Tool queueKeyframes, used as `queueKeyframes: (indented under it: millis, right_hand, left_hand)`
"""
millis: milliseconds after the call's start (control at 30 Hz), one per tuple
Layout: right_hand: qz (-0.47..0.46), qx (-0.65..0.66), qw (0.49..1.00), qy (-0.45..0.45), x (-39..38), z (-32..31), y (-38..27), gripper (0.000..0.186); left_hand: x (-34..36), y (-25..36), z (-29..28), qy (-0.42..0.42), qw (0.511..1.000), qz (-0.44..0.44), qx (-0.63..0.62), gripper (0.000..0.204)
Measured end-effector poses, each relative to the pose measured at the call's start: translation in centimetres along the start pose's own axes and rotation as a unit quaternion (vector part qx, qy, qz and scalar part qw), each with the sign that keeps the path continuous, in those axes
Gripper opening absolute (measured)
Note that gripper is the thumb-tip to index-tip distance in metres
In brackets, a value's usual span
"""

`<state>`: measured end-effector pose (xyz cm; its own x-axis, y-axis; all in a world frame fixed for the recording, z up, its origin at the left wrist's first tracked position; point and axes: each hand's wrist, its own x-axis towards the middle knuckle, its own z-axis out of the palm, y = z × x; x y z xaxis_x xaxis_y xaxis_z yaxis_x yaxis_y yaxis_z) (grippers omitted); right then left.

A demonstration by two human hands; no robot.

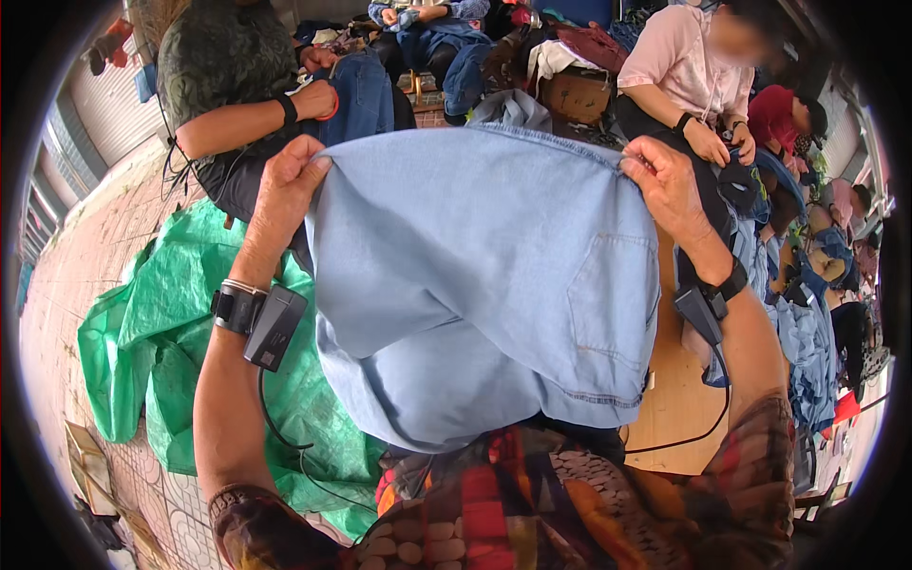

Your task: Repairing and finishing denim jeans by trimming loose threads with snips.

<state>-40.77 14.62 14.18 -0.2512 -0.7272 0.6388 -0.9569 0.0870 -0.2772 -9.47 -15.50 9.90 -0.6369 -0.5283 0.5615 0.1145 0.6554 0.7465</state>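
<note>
A light blue denim garment [456, 237] is stretched out in front of me, hanging down toward my lap. My left hand [285, 190] pinches its upper left corner between thumb and fingers. At the upper right corner, beside a stitched seam edge, my right hand [668, 188] grips the cloth in the same way. A patch pocket [613, 299] shows on the right side of the fabric, with a dark overlocked edge below it. Soft folds run across the middle. Whether it is trousers or another piece I cannot tell.
Green plastic sheeting [142, 323] lies on the paving at left. A wooden board [679, 408] is under the garment's right side. People sit ahead, one in camouflage [228, 85], one in pink [689, 76], handling clothes. Denim [803, 351] is heaped at right. Cables run from my wrist devices.
</note>
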Motion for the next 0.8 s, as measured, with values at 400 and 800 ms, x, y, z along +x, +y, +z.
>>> queueKeyframes:
  millis: [400, 800]
  right_hand:
    - [0.008, -0.122, 0.991, 0.057, -11.1, -9.2, 2.9, 0.014]
    - [0.247, 0.061, 0.966, -0.036, -28.0, -1.3, 2.8, 0.011]
  left_hand:
    - [-9.2, 10.9, 8.0, -0.087, 0.881, 0.357, 0.299, 0.023]
    - [-20.6, 6.3, 13.3, -0.328, 0.924, 0.092, 0.171, 0.011]
